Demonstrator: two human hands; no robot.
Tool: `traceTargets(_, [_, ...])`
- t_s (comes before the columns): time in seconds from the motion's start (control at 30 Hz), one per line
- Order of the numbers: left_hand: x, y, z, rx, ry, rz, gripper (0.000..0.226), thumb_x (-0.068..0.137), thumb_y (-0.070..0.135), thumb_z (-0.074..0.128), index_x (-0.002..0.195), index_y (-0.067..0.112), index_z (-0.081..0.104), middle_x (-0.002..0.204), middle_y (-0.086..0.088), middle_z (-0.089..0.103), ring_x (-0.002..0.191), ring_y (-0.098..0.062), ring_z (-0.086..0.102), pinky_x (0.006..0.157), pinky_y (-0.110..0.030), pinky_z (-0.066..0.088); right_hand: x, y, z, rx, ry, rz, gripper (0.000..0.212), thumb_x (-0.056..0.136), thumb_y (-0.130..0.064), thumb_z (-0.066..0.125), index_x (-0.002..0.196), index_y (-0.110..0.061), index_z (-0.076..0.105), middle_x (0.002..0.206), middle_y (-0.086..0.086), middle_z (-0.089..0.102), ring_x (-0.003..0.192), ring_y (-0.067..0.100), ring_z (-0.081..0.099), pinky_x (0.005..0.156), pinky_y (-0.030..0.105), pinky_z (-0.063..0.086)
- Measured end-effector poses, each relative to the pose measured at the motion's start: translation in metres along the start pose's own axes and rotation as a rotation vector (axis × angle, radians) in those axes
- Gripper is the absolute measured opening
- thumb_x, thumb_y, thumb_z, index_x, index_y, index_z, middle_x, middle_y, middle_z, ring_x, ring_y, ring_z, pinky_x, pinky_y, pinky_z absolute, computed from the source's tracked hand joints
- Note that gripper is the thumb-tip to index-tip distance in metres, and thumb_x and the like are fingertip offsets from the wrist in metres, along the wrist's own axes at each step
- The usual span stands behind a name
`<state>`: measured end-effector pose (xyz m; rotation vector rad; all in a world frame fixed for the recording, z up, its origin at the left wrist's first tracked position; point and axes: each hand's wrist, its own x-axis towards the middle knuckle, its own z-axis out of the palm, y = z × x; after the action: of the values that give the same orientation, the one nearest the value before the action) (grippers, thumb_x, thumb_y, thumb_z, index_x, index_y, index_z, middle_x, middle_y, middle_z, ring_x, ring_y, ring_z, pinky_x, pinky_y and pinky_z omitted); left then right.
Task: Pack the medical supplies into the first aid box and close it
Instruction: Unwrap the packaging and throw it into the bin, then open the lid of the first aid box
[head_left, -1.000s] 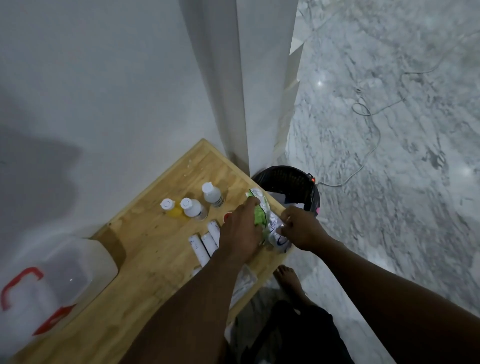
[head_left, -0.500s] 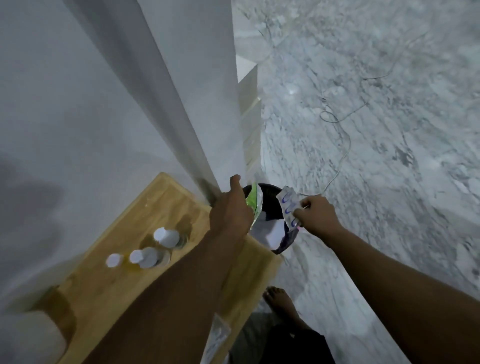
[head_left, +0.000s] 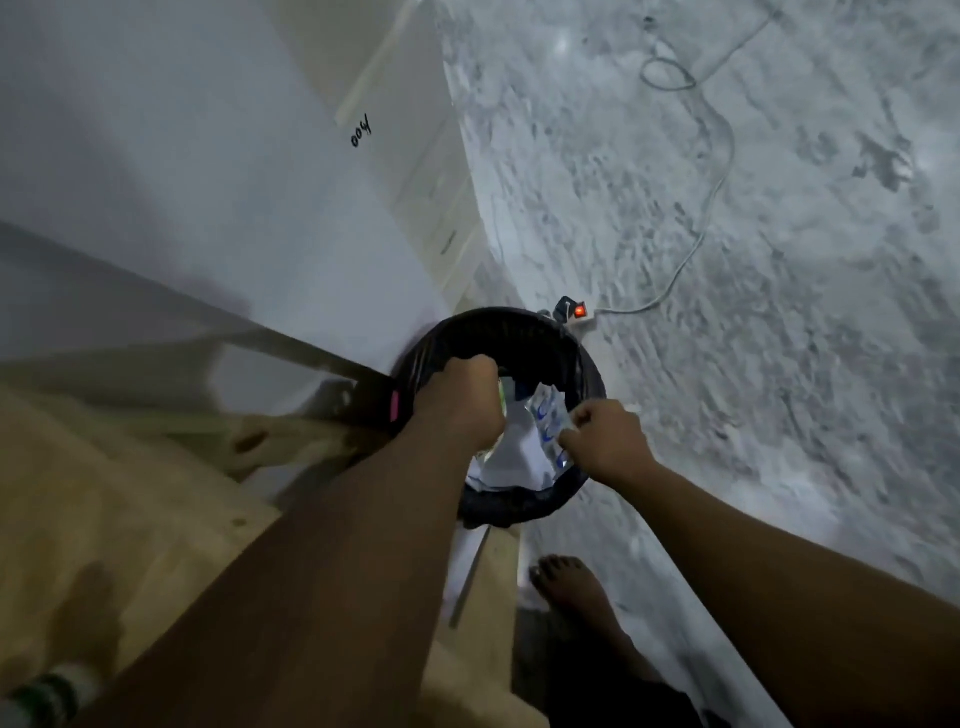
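Both hands are out past the bench's (head_left: 130, 493) far edge, apart, side by side above a black bin (head_left: 519, 506). Left hand (head_left: 462, 400) is curled, knuckles up, around a green wrapper (head_left: 503, 402), of which only a thin edge shows beside the palm. Right hand (head_left: 605, 441) pinches a crumpled white wrapper with blue print, the blue wrapper (head_left: 548, 421), which sticks up between the two hands over the bin's mouth. White paper (head_left: 514, 462) lies inside the bin, below both wrappers.

The bin stands on the marble floor (head_left: 779, 364), tucked against the bench's corner and a white wall (head_left: 208, 156) with a small handwritten mark (head_left: 361, 132). Just beyond the bin sits a power strip (head_left: 579, 314) with a red light, its cable (head_left: 717, 192) trailing away across the floor. A bare foot (head_left: 571, 592) rests on the floor near the bench's right edge. At the bench's near left corner lies a blurred white and green thing (head_left: 47, 696), too smeared to identify.
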<state>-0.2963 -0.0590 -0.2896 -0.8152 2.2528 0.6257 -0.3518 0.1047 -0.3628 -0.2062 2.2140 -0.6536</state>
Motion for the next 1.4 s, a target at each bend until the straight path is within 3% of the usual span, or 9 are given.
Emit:
traceTargets(0.17, [0.015, -0.005, 0.008, 0.017, -0.087, -0.030, 0.048, 0.090, 0.021, 0.070, 0.134, 0.011, 0.053, 0.128, -0.016, 0.057, 0.110, -0.035, 0.060, 0.092, -0.049, 0.055, 0.010, 0.000, 0.014, -0.084, -0.100, 0.008, 0.028, 0.084, -0.027, 0.063, 0.078, -0.010, 0.041, 0.065, 0.005, 0.040, 0.053, 0.018, 0.038, 0.049, 0.028, 0.027])
traceTargets(0.27, [0.003, -0.008, -0.001, 0.023, -0.112, -0.033, 0.055, 0.088, 0.019, 0.070, 0.138, 0.012, 0.050, 0.132, -0.016, 0.057, 0.115, -0.035, 0.060, 0.095, -0.050, 0.054, 0.002, -0.009, 0.004, -0.062, -0.123, 0.017, 0.028, 0.085, -0.022, 0.061, 0.095, 0.002, 0.053, 0.071, 0.008, 0.050, 0.059, 0.020, 0.046, 0.051, 0.031, 0.033])
traceTargets(0.4, [-0.037, -0.005, -0.033, 0.041, -0.105, -0.006, 0.056, 0.085, 0.020, 0.073, 0.136, 0.013, 0.051, 0.128, -0.014, 0.061, 0.110, -0.033, 0.062, 0.093, -0.049, 0.056, -0.026, -0.042, -0.028, -0.077, -0.091, -0.021, 0.025, 0.081, -0.019, 0.061, 0.098, 0.000, 0.061, 0.094, 0.019, 0.068, 0.087, 0.033, 0.063, 0.075, 0.043, 0.053])
traceTargets(0.5, [-0.087, -0.001, -0.071, 0.011, -0.049, 0.012, 0.057, 0.086, 0.026, 0.071, 0.138, 0.014, 0.051, 0.135, -0.012, 0.058, 0.117, -0.031, 0.058, 0.098, -0.048, 0.053, -0.066, -0.085, -0.061, -0.077, -0.091, -0.095, 0.022, 0.083, -0.019, 0.061, 0.100, -0.005, 0.065, 0.099, 0.014, 0.069, 0.087, 0.029, 0.063, 0.078, 0.040, 0.053])
traceTargets(0.63, [-0.172, -0.004, -0.123, -0.077, 0.080, 0.031, 0.058, 0.087, 0.034, 0.070, 0.138, 0.016, 0.051, 0.132, -0.014, 0.059, 0.114, -0.031, 0.059, 0.092, -0.042, 0.054, -0.136, -0.151, -0.102, -0.099, -0.057, -0.247, 0.025, 0.086, -0.020, 0.063, 0.080, 0.004, 0.064, 0.082, 0.022, 0.066, 0.075, 0.032, 0.064, 0.080, 0.047, 0.054])
traceTargets(0.83, [-0.320, -0.042, -0.176, -0.232, 0.289, 0.006, 0.070, 0.089, 0.037, 0.068, 0.152, 0.023, 0.041, 0.145, -0.013, 0.052, 0.125, -0.032, 0.057, 0.103, -0.043, 0.050, -0.263, -0.247, -0.129, -0.113, -0.001, -0.436, 0.019, 0.086, -0.030, 0.068, 0.095, -0.013, 0.069, 0.102, 0.009, 0.069, 0.095, 0.029, 0.066, 0.083, 0.035, 0.053])
traceTargets(1.0, [-0.428, -0.123, -0.183, -0.276, 0.450, -0.098, 0.069, 0.086, 0.046, 0.069, 0.148, 0.028, 0.044, 0.140, -0.010, 0.058, 0.125, -0.029, 0.057, 0.105, -0.044, 0.048, -0.369, -0.320, -0.091, -0.181, -0.033, -0.660, 0.012, 0.084, -0.025, 0.069, 0.074, -0.020, 0.065, 0.090, 0.006, 0.072, 0.092, 0.029, 0.070, 0.093, 0.038, 0.053])
traceTargets(1.17, [-0.531, -0.222, -0.156, -0.396, 0.648, -0.289, 0.066, 0.086, 0.046, 0.071, 0.145, 0.028, 0.048, 0.139, -0.009, 0.060, 0.126, -0.029, 0.058, 0.107, -0.045, 0.047, -0.463, -0.372, -0.012, -0.226, -0.174, -0.862, 0.012, 0.085, -0.029, 0.067, 0.082, -0.017, 0.069, 0.078, -0.007, 0.065, 0.089, 0.022, 0.069, 0.085, 0.034, 0.054])
traceTargets(1.4, [-0.617, -0.337, -0.053, -0.483, 0.815, -0.601, 0.055, 0.092, 0.041, 0.066, 0.139, 0.017, 0.054, 0.133, -0.012, 0.063, 0.126, -0.031, 0.056, 0.103, -0.040, 0.047, -0.527, -0.358, 0.136, -0.298, -0.404, -0.930, 0.036, 0.087, -0.045, 0.063, 0.106, -0.014, 0.065, 0.108, 0.007, 0.069, 0.093, 0.023, 0.063, 0.077, 0.032, 0.048])
